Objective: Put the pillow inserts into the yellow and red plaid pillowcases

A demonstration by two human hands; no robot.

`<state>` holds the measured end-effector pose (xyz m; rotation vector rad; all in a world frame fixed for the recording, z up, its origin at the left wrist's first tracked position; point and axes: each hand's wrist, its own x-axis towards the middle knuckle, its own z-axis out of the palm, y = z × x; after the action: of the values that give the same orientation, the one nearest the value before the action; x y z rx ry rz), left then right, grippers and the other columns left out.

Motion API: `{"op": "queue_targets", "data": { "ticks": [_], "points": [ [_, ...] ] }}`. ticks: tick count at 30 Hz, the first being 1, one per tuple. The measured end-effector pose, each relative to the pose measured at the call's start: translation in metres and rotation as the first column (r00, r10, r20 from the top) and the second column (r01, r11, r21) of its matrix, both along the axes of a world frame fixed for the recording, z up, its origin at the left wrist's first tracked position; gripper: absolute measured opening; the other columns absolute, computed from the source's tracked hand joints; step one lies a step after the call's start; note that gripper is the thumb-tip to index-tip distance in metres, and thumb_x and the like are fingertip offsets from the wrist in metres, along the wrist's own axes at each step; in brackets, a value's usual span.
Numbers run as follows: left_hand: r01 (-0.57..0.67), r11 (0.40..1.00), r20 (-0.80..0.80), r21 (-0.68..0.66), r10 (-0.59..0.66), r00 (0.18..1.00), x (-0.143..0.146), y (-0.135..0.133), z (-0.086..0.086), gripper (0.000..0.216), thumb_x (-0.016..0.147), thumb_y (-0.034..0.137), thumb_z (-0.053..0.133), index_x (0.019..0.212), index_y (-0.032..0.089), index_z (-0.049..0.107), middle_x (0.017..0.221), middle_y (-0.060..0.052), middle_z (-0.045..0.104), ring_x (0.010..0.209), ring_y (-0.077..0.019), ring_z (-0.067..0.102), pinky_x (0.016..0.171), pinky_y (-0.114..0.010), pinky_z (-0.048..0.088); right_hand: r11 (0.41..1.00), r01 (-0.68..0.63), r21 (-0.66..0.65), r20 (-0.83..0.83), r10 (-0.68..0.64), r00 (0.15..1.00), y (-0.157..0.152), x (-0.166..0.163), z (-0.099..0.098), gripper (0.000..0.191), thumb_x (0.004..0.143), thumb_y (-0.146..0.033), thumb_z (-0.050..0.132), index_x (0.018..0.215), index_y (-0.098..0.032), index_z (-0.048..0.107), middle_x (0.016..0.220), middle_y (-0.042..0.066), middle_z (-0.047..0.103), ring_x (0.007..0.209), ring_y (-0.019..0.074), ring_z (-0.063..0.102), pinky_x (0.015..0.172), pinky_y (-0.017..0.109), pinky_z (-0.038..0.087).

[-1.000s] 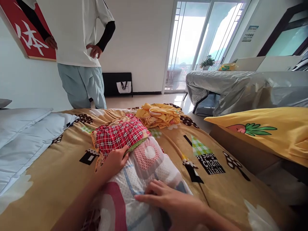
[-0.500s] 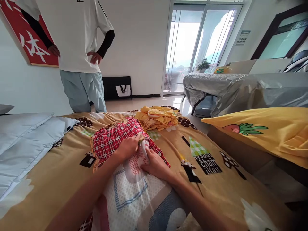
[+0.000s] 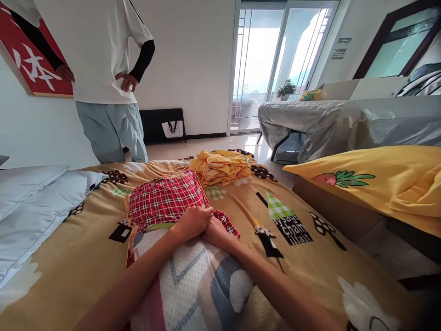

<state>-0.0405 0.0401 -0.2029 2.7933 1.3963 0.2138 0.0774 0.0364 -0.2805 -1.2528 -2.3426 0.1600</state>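
Note:
A red plaid pillowcase (image 3: 167, 200) with orange edging lies on the bed in front of me. Its mouth faces me, around the far end of a pillow (image 3: 186, 262) with a white, grey and blue pattern. My left hand (image 3: 195, 221) is closed on the pillowcase's rim at the right side of the opening. Against it, my right hand (image 3: 218, 233) is closed at the pillow's far right corner, its fingertips hidden beneath the left hand and the cloth. A green strip of the pillowcase's rim shows left of my hands.
A crumpled yellow cloth pile (image 3: 222, 166) lies beyond the pillowcase. Pale pillows (image 3: 44, 193) are at left. A yellow pillow (image 3: 375, 181) with a carrot print rests on a cardboard box at right. A person (image 3: 96, 59) stands beyond the bed; a plastic-covered table (image 3: 310, 115) is behind.
My hands have come together at the right of the opening, the left moving over the right one's fingers. The pillow's corner has gone under the cloth and hands. The view has shifted slightly.

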Motion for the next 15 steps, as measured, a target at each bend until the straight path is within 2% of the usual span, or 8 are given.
{"op": "queue_targets", "data": {
  "ticks": [2, 4, 7, 9, 11, 12, 13, 15],
  "points": [
    [-0.02, 1.0, 0.047, 0.004, 0.02, 0.999, -0.008, -0.001, -0.004, 0.02, 0.093, 0.022, 0.038, 0.091, 0.019, 0.057, 0.085, -0.007, 0.069, 0.079, -0.0215, 0.067, 0.07, -0.03, 0.049, 1.0, 0.008, -0.024, -0.05, -0.009, 0.999, -0.001, 0.013, -0.004, 0.037, 0.087, -0.022, 0.047, 0.121, -0.01, 0.057, 0.116, 0.014, 0.065, 0.111, 0.0228, 0.06, 0.091, 0.03, 0.048],
    [-0.051, 0.998, 0.101, 0.02, 0.049, 0.994, -0.022, -0.002, -0.005, 0.02, 0.094, 0.024, 0.038, 0.096, 0.019, 0.058, 0.092, -0.008, 0.068, 0.086, -0.021, 0.065, 0.075, -0.031, 0.05, 0.993, 0.035, -0.115, -0.122, -0.049, 0.991, -0.008, 0.029, -0.002, 0.052, 0.091, -0.032, 0.049, 0.138, -0.01, 0.043, 0.13, 0.018, 0.058, 0.119, 0.024, 0.056, 0.096, 0.034, 0.047],
    [-0.108, 0.992, 0.179, 0.059, 0.096, 0.979, -0.055, -0.008, -0.006, 0.021, 0.093, 0.028, 0.042, 0.102, 0.019, 0.058, 0.105, -0.009, 0.064, 0.098, -0.0221, 0.061, 0.087, -0.035, 0.048, 0.979, 0.095, -0.181, -0.167, -0.125, 0.978, -0.037, 0.052, 0.012, 0.052, 0.095, -0.037, 0.045, 0.141, -0.014, 0.041, 0.139, 0.018, 0.051, 0.128, 0.0264, 0.049, 0.102, 0.044, 0.043],
    [-0.166, 0.981, 0.272, 0.096, 0.134, 0.953, -0.086, -0.016, -0.013, 0.023, 0.091, 0.034, 0.046, 0.104, 0.019, 0.058, 0.106, -0.009, 0.062, 0.1, -0.023, 0.058, 0.09, -0.037, 0.047, 0.995, 0.091, -0.038, -0.146, -0.096, 0.985, -0.067, 0.06, 0.023, 0.046, 0.095, -0.032, 0.043, 0.139, -0.017, 0.045, 0.141, 0.017, 0.048, 0.131, 0.0261, 0.045, 0.104, 0.047, 0.04],
    [-0.232, 0.963, 0.378, 0.134, 0.167, 0.911, -0.12, -0.026, -0.025, 0.025, 0.089, 0.04, 0.048, 0.101, 0.02, 0.058, 0.101, -0.007, 0.062, 0.096, -0.0223, 0.059, 0.087, -0.036, 0.048, 0.98, -0.054, 0.189, -0.067, 0.068, 0.995, -0.101, 0.055, 0.029, 0.048, 0.094, -0.033, 0.046, 0.139, -0.018, 0.044, 0.143, 0.015, 0.047, 0.133, 0.0252, 0.042, 0.104, 0.044, 0.041],
    [-0.266, 0.952, 0.411, 0.152, 0.184, 0.893, -0.137, -0.03, -0.033, 0.025, 0.089, 0.041, 0.047, 0.097, 0.02, 0.058, 0.096, -0.006, 0.062, 0.093, -0.022, 0.059, 0.085, -0.035, 0.049, 0.934, -0.179, 0.31, 0.017, 0.183, 0.983, -0.116, 0.049, 0.028, 0.049, 0.092, -0.036, 0.05, 0.139, -0.02, 0.045, 0.144, 0.013, 0.046, 0.134, 0.0249, 0.041, 0.104, 0.042, 0.042],
    [-0.3, 0.939, 0.427, 0.168, 0.205, 0.881, -0.153, -0.034, -0.042, 0.024, 0.088, 0.04, 0.046, 0.095, 0.02, 0.058, 0.093, -0.006, 0.062, 0.091, -0.022, 0.059, 0.083, -0.035, 0.049, 0.856, -0.29, 0.427, 0.11, 0.269, 0.957, -0.129, 0.039, 0.025, 0.048, 0.092, -0.037, 0.052, 0.137, -0.025, 0.046, 0.144, 0.009, 0.048, 0.134, 0.0236, 0.041, 0.103, 0.039, 0.042],
    [-0.371, 0.912, 0.432, 0.176, 0.267, 0.861, -0.177, -0.041, -0.06, 0.022, 0.087, 0.037, 0.043, 0.09, 0.02, 0.057, 0.089, -0.006, 0.062, 0.09, -0.0225, 0.06, 0.082, -0.034, 0.049, 0.718, -0.348, 0.603, 0.201, 0.285, 0.937, -0.144, 0.015, 0.013, 0.042, 0.092, -0.037, 0.055, 0.133, -0.037, 0.048, 0.142, 0.001, 0.051, 0.13, 0.0213, 0.046, 0.099, 0.033, 0.045]
  ]
}}
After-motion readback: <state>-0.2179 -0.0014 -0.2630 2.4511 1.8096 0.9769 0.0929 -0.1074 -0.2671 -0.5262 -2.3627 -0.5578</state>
